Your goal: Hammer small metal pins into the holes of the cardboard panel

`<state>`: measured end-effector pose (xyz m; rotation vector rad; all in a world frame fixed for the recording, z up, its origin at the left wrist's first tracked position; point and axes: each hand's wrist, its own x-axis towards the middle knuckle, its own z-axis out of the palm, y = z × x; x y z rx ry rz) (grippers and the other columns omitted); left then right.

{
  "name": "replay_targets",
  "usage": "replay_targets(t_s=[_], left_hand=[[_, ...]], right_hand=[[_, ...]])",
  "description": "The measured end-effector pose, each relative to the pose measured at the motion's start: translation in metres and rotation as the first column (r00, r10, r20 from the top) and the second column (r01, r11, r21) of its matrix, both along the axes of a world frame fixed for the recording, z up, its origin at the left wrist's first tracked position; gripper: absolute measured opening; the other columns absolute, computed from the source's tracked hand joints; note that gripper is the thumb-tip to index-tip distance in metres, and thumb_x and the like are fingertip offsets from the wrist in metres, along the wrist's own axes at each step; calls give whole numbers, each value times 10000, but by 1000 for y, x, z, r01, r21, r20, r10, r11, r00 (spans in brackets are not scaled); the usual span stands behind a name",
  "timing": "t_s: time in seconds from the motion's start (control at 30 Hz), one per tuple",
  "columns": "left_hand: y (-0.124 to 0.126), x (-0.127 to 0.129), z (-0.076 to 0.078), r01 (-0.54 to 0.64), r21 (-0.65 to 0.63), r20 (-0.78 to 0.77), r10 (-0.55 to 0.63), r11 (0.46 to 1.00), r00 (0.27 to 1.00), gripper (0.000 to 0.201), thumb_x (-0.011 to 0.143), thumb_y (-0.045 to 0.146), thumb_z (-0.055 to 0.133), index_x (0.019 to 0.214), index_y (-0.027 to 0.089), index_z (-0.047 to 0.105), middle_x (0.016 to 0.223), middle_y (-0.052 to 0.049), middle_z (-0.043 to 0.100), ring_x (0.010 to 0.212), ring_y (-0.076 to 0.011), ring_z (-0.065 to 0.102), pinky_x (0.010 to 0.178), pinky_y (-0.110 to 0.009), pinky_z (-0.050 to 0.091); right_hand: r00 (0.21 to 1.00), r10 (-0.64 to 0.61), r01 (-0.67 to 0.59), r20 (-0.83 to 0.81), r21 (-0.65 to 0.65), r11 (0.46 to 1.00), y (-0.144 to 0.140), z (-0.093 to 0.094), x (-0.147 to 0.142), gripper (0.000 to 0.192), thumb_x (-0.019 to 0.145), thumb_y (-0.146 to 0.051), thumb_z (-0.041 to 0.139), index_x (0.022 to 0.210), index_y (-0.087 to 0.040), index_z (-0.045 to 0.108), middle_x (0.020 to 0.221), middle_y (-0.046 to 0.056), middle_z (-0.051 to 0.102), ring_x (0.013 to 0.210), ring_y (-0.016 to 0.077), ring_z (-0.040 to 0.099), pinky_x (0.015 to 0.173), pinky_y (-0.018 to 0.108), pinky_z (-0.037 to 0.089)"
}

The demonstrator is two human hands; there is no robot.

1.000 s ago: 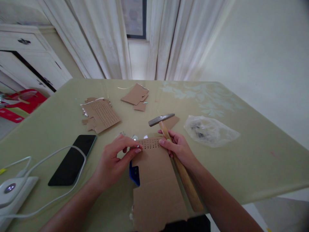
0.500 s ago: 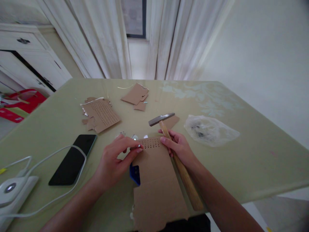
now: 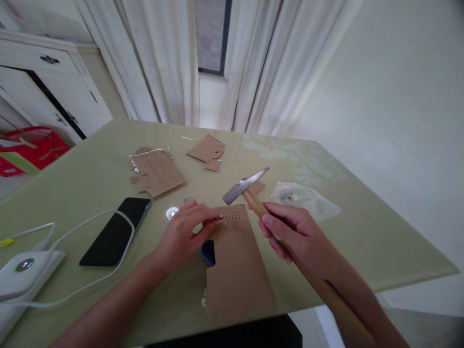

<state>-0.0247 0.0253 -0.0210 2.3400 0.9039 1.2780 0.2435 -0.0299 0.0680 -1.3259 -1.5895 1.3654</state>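
- Pale green table point(image 3: 362, 232) by the curtained window is carrying everything, and the cardboard strip point(image 3: 237, 261) is lying right at its near edge, long way pointing off toward the far edge, with a patch of little punched holes at its far end.
- left hand point(image 3: 186, 232) is pinching narrow at that holed end, fingertips pressing on the strip's left corner. Whether there's a nail between them, can't tell, too small.
- right hand point(image 3: 300, 237) is wrapping around the wooden handle of the hammer point(image 3: 246, 186), head tilting in the air just past the holes.
- My take: gripping this high up is giving control for light taps, and I'd be keeping those left fingertips low and out to the side of the head.
- blue block point(image 3: 208, 252) is peeking out from under the strip's left side, just beside the left hand.
- Going outward: phone point(image 3: 116, 232) and white cable point(image 3: 90, 227) toward the left edge, cardboard scraps point(image 3: 157, 169) toward the far edge, plastic bag point(image 3: 306, 198) on the right. Nothing's really blocking the swing, I reckon.
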Motion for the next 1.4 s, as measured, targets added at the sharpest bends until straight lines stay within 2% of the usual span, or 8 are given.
replay_targets(t_s=[0.13,0.37,0.53,0.73,0.97,1.17,1.3,1.4], left_hand=[[1,-1,-2,1,-11,8,-1,1000,1000,79,1040,167,692,1029,211,757,946,-10,832,796,-172,669,781,-336,500],[3,0,-7,3,-21,-9,-3,1000,1000,112,1051,193,672,1043,227,779,932,-20,823,835,-193,664,804,-346,501],[5,1,-11,5,-17,16,-5,1000,1000,78,1037,200,703,1042,219,778,959,-14,832,825,-186,654,807,-342,499],[4,2,-9,-11,-79,1,11,997,1000,116,1034,207,675,1007,226,786,883,-22,806,842,-199,660,794,-337,510],[4,3,-8,-9,-156,31,14,988,999,107,1020,262,692,1023,211,786,915,-33,815,831,-194,656,783,-338,519],[3,4,-6,-4,-157,27,9,988,1000,95,997,208,670,972,215,761,833,-9,769,793,-190,622,744,-323,485],[2,3,-5,-4,-177,24,9,984,1000,64,1002,258,705,1020,223,755,894,-17,774,847,-200,651,801,-339,501],[1,3,-4,0,-203,17,3,979,1000,166,958,287,760,1110,223,743,1046,-48,769,975,-226,679,888,-367,521]], right_hand=[[972,-34,1,234,140,990,-31,44,-8,346,1133,-456,550,909,-209,640,600,-42,584,485,99,528,461,208,407],[819,43,-199,572,213,957,-29,51,-27,279,1132,-328,499,899,-222,608,585,-43,593,499,130,561,555,265,427],[838,-63,-112,542,284,952,-34,58,-28,281,1147,-397,478,976,-224,619,621,-34,624,509,138,566,559,279,413],[816,42,-174,576,177,969,-32,46,-37,280,1139,-334,472,915,-222,598,583,-47,598,459,125,537,541,272,405],[884,-62,-63,464,248,967,-35,43,-32,328,1154,-438,476,937,-227,604,621,-39,611,506,131,574,556,271,417],[855,24,-142,518,190,972,-33,34,-35,307,1135,-382,508,886,-232,607,588,-38,600,470,133,527,518,274,380],[888,-37,-80,458,234,969,-34,38,-32,347,1153,-430,480,895,-230,598,601,-42,598,500,130,559,560,274,414],[897,-41,-70,441,233,970,-32,35,-32,341,1158,-432,469,911,-229,589,615,-47,606,501,126,563,573,273,422]])
